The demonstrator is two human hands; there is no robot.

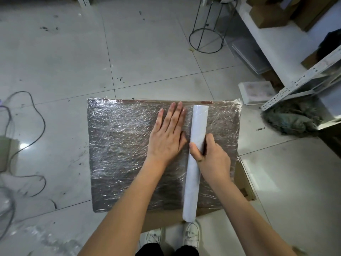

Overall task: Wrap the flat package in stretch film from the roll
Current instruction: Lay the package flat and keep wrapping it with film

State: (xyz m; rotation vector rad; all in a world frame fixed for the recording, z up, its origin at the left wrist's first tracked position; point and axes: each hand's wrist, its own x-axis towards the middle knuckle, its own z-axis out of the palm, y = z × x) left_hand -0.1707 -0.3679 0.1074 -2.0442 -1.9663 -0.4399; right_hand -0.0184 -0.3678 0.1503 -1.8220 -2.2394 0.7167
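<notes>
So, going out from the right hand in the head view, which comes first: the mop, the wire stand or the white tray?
From the right hand:
1. The mop, on the floor to its right.
2. The white tray, farther up and right.
3. The wire stand, far off near the top.

Single head-worn view, looking steeply down, close above floor [55, 52], wide-angle
</notes>
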